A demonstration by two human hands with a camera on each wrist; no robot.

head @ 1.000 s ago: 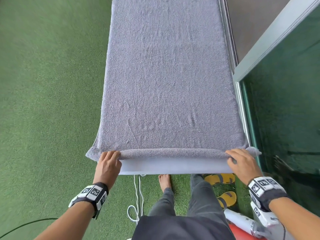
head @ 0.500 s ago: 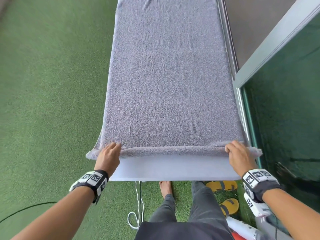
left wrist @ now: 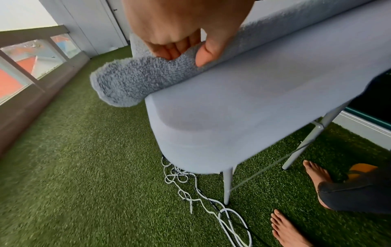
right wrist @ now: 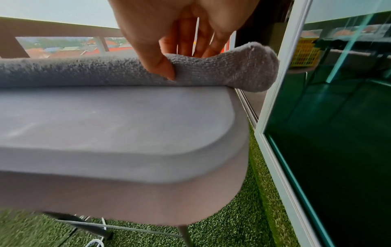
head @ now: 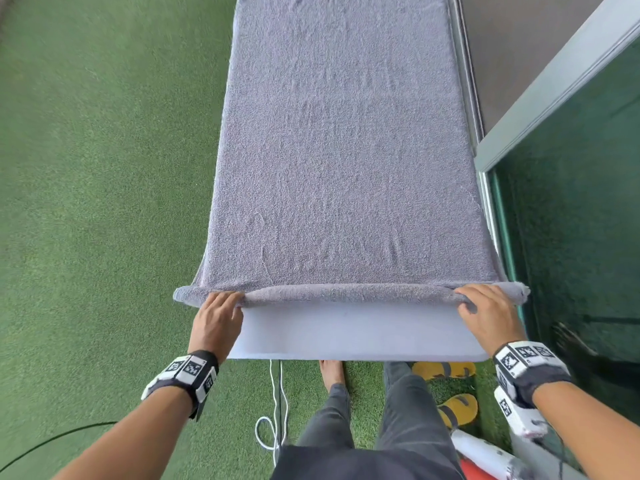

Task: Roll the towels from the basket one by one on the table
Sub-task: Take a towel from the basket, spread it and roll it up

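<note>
Towel (head: 343, 161), grey, covers nearly the whole table (head: 349, 332); only its near strip shows bare at the bottom centre. My left hand (head: 216, 318) and right hand (head: 486, 313) each pinch an end of the started roll, thumb under, fingers (left wrist: 169, 51) curled over, well apart so it turns evenly. Wrist bands carry square coded markers; I can read no writing.
</note>
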